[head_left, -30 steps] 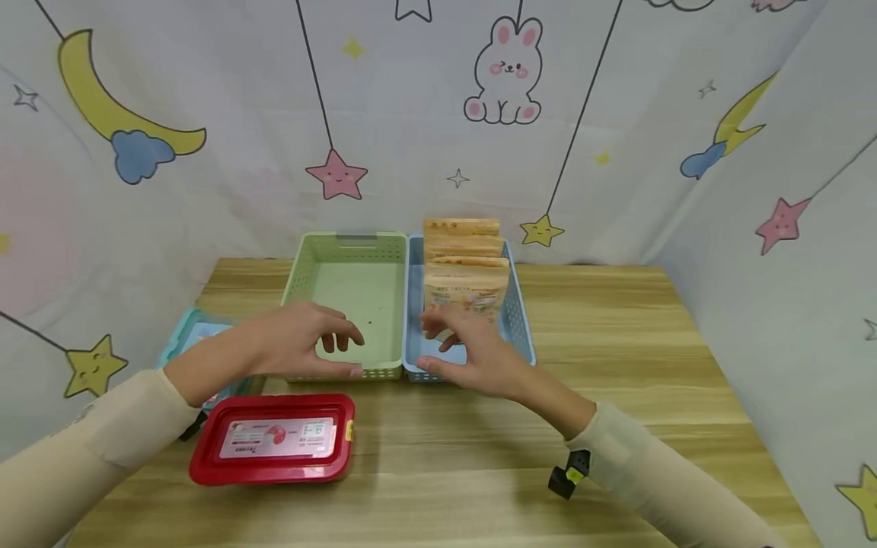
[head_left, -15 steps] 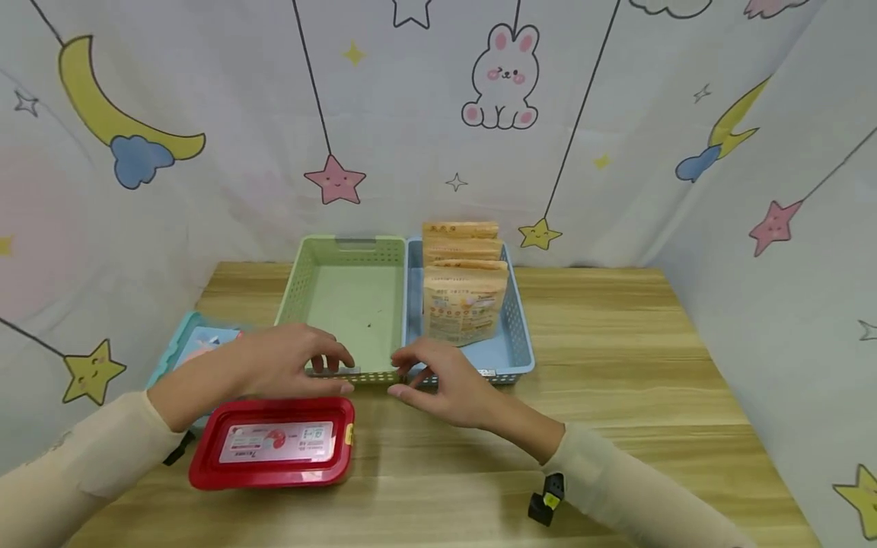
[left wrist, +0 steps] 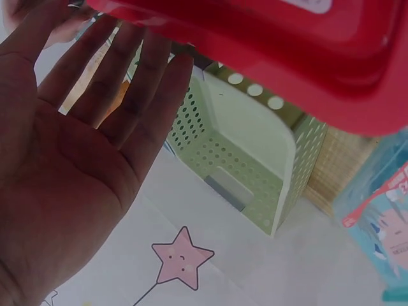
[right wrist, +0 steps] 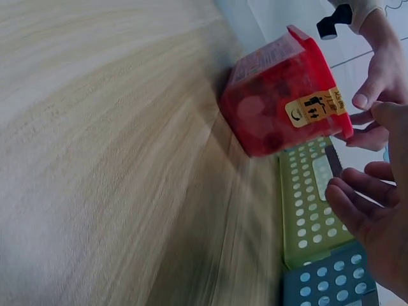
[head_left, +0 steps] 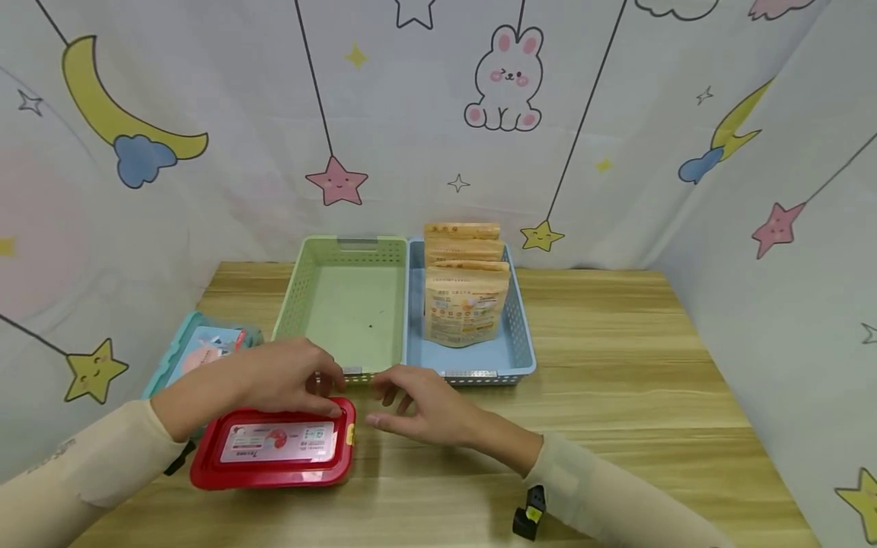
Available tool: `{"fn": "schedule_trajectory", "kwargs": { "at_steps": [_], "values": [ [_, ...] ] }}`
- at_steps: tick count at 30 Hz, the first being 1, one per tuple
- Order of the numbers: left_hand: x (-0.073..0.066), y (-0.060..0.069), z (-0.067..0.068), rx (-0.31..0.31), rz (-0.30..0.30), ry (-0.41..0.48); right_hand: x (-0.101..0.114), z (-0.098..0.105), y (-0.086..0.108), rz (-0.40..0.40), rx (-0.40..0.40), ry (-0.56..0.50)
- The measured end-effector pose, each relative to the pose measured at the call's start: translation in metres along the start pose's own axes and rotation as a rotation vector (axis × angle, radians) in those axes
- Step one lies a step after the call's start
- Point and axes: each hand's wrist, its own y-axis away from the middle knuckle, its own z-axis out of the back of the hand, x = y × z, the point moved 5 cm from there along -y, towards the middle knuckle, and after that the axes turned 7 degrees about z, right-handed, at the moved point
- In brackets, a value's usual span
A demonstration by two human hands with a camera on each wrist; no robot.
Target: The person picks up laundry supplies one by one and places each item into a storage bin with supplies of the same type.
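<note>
A red plastic box with a lid and a pink-and-white label [head_left: 277,443] sits on the table at the front left. My left hand [head_left: 284,377] hovers over its far edge, thumb near the far right corner of the lid. In the left wrist view the fingers [left wrist: 131,83] are fairly straight beside the lid rim [left wrist: 255,60]; whether they touch it I cannot tell. To the right of the box is my right hand [head_left: 432,407], fingers loosely bent and holding nothing. In the right wrist view a yellow sticker [right wrist: 314,108] marks the box's end, facing that hand.
Behind the hands stand a green basket [head_left: 356,320] and, joining its right side, a blue basket [head_left: 510,346] with several tan pouches [head_left: 467,304] upright in it. A teal-lidded container [head_left: 199,350] is at the left, partly behind my left arm. A patterned curtain [head_left: 425,114] hangs behind.
My right hand has moved left and toward me, from over the blue basket to beside the red box. My left hand has come nearer and lower, from the green basket to the box's far edge.
</note>
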Motion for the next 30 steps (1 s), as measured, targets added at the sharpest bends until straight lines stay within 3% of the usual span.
{"fn": "schedule_trajectory", "kwargs": {
  "at_steps": [6, 17, 23, 30],
  "values": [
    [0.003, 0.000, -0.007, 0.018, -0.015, 0.022, -0.003, -0.014, -0.005, -0.076, 0.059, -0.063],
    [0.007, -0.003, -0.014, 0.021, -0.045, 0.057, 0.003, -0.025, -0.017, -0.101, 0.072, -0.061],
    [0.009, -0.001, -0.015, 0.081, 0.013, 0.069, 0.002, -0.030, -0.018, -0.162, 0.089, -0.082],
    [0.006, -0.002, -0.013, 0.136, 0.091, 0.073, 0.001, -0.039, -0.017, -0.282, 0.114, -0.370]
  ]
}}
